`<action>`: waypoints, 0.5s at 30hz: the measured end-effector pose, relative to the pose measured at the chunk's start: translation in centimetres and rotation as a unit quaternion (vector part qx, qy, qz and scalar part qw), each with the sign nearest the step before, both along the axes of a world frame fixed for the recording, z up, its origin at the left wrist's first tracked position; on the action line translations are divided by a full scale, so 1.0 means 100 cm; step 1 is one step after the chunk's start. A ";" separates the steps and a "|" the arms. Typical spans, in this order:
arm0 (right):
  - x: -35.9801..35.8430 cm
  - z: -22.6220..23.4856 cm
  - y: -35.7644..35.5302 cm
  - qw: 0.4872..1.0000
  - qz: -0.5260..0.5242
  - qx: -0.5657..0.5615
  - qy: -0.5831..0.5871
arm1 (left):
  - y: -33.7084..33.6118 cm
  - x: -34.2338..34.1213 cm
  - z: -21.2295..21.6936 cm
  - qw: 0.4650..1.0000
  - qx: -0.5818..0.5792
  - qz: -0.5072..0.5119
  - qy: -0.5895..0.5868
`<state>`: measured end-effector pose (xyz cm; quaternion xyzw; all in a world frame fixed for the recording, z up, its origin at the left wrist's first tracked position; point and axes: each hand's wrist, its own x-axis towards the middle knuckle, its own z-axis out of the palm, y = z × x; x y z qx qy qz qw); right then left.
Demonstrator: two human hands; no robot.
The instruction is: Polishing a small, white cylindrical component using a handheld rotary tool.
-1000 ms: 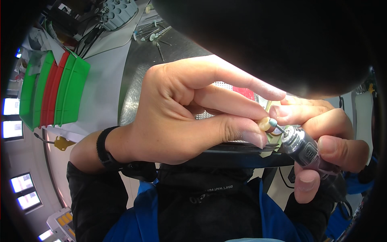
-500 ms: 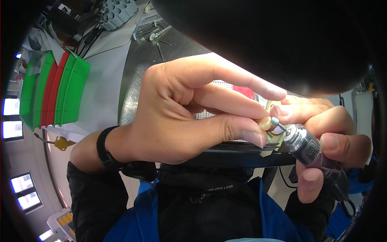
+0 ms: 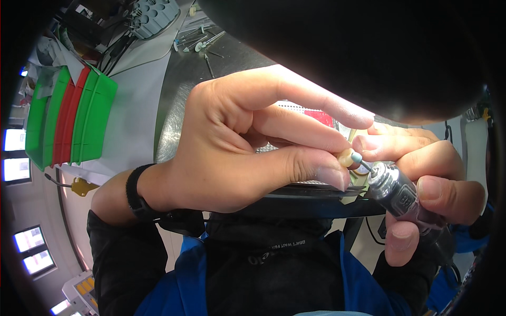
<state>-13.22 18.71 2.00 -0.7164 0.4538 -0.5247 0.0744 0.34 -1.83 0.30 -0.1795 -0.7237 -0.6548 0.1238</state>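
Observation:
Between the thumb and a finger of my left hand (image 3: 247,142) is pinched a small cream-coloured dental crown (image 3: 345,157). My right hand (image 3: 432,174) is wrapped round a dark rotary handpiece (image 3: 398,196) with a silver collar. From its nose a thin shank carries a pale blue-green polishing tip (image 3: 356,157), which meets the crown's right side or sits just against it. The fingertips of both hands come close together beside the crown.
Several mounted burs (image 3: 203,42) lie on the metal worktop (image 3: 237,55) at the back. Stacked green and red bins (image 3: 95,118) stand at left, with a grey bur holder (image 3: 154,18) behind. A large dark shape (image 3: 369,52) covers the upper right.
The crown has turned slightly between my left fingers. The handpiece has shifted a little to the left and rolled slightly. Both hands keep their holds.

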 end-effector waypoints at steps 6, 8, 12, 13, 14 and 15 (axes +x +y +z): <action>0.002 -0.009 -0.013 0.998 -0.001 -0.063 0.014 | 0.002 0.000 0.000 1.000 0.006 0.010 0.001; 0.003 -0.011 -0.019 0.995 0.006 -0.098 0.019 | 0.006 -0.001 0.001 0.999 0.027 0.013 -0.017; -0.008 -0.002 -0.009 0.996 -0.006 -0.086 0.027 | 0.004 0.002 -0.001 0.994 0.091 0.024 -0.058; -0.015 0.008 0.008 0.998 -0.021 -0.043 0.036 | 0.008 -0.001 0.002 0.994 0.094 0.010 -0.057; -0.016 0.016 0.019 0.998 -0.036 0.002 0.044 | 0.012 -0.003 0.004 0.985 0.151 -0.003 -0.085; -0.008 -0.011 -0.005 0.986 -0.043 -0.135 -0.092 | 0.013 -0.002 0.003 0.973 0.201 0.008 -0.114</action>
